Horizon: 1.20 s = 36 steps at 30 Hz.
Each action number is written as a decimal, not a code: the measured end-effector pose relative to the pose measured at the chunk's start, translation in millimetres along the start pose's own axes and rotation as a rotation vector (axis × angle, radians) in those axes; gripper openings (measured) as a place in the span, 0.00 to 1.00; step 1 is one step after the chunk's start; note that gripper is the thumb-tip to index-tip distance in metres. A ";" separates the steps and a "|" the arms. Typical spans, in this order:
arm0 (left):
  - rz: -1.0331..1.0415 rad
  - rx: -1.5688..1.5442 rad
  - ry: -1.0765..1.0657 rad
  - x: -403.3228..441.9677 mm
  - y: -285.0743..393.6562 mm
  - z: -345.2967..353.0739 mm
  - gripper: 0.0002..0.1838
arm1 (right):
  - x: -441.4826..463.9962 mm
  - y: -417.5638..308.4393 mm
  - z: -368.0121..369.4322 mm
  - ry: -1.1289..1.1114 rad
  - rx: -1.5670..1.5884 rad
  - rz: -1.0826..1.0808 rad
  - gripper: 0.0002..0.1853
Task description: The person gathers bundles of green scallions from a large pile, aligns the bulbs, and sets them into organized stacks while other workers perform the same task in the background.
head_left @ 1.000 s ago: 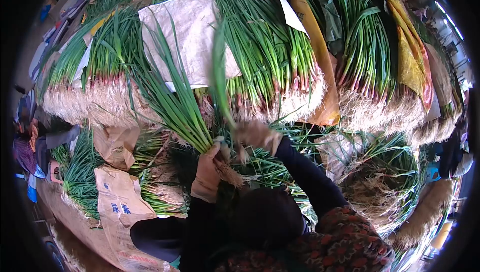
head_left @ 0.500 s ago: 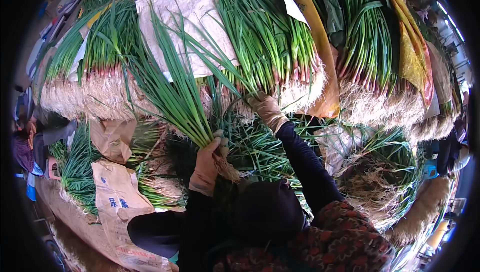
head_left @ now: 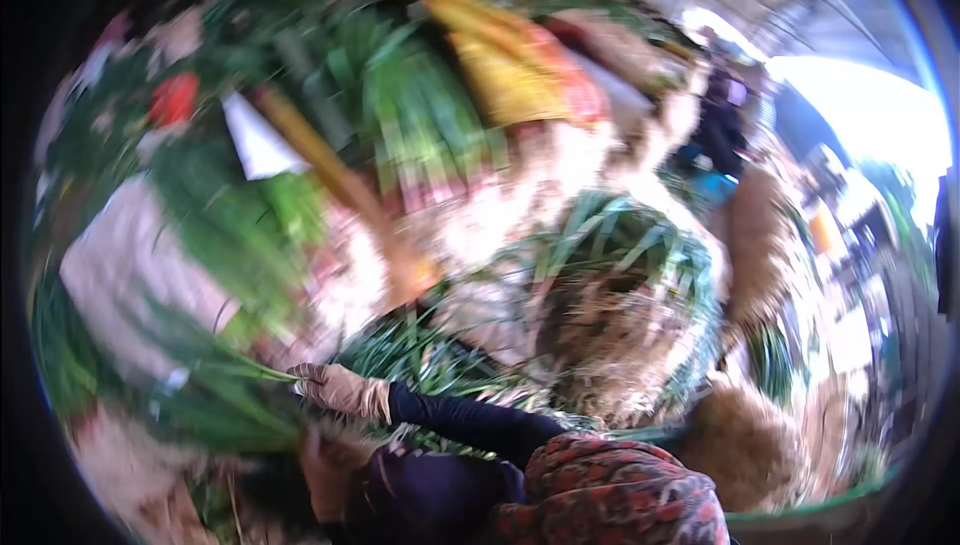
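Observation:
My gloved right hand (head_left: pixel 345 391) is closed on a thin stalk of green garlic (head_left: pixel 255 369), whose long leaves point left. Just below it, my gloved left hand (head_left: pixel 325 460) is smeared by motion. It seems to be closed round the lower end of a loose bunch of green garlic (head_left: pixel 225 415), whose leaves spread to the left. Behind the hands lies a row of stacked green garlic (head_left: pixel 225 235) with pale, bushy roots (head_left: pixel 350 270) facing me. A whitish sack (head_left: pixel 140 275) covers part of that stack at the left.
Farther back, a yellow sack (head_left: pixel 505 70) drapes over more green garlic. To the right sits a round heap of green garlic (head_left: pixel 620 345), roots showing. Loose leaves (head_left: pixel 420 355) lie beyond my right forearm. A person in dark clothes (head_left: pixel 722 120) is at the back right.
The view has swung to the right, so the stacks and sacks now appear farther left. My right hand has come off the stack with a stalk and is closer to my left hand.

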<state>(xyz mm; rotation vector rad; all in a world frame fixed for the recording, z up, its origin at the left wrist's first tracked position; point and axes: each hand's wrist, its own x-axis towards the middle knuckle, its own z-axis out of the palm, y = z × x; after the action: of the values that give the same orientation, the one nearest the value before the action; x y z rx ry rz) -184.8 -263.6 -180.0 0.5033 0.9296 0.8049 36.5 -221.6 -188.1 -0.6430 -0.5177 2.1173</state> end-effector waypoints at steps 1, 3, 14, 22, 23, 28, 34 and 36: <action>0.072 -0.007 0.028 1.8 -2.5 1.8 0.13 | -18.2 -19.4 26.3 0.242 -0.499 -0.226 0.15; 0.043 -0.324 0.089 7.3 -5.3 -10.1 0.16 | -65.7 -54.3 46.7 0.605 -1.077 -0.596 0.17; 0.331 -0.114 -0.243 -24.7 68.1 59.0 0.20 | -448.3 -135.2 17.5 2.151 -1.775 0.133 0.20; 0.029 -0.062 -0.048 -1.8 51.6 49.4 0.14 | -170.8 -75.1 -5.7 0.689 -1.363 -0.658 0.19; 0.035 -0.087 0.003 -1.3 40.2 42.5 0.12 | -117.6 -55.0 7.6 0.480 -1.151 -0.548 0.17; -0.009 -0.024 0.074 -10.1 26.1 20.6 0.14 | 56.5 9.4 47.2 0.158 -1.038 -0.216 0.20; 0.094 -0.069 0.181 -3.7 16.7 7.5 0.12 | 43.5 22.2 60.0 0.309 -1.791 -0.414 0.13; 0.243 -0.066 0.220 2.2 8.8 12.3 0.12 | 42.4 22.0 47.9 0.551 -1.819 -0.156 0.14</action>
<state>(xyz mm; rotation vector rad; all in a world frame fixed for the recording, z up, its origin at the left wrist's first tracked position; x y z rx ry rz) -177.0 -257.1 -168.7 0.4822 1.0529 1.1242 -27.7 -205.6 -174.0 -1.9007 -1.9976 0.6900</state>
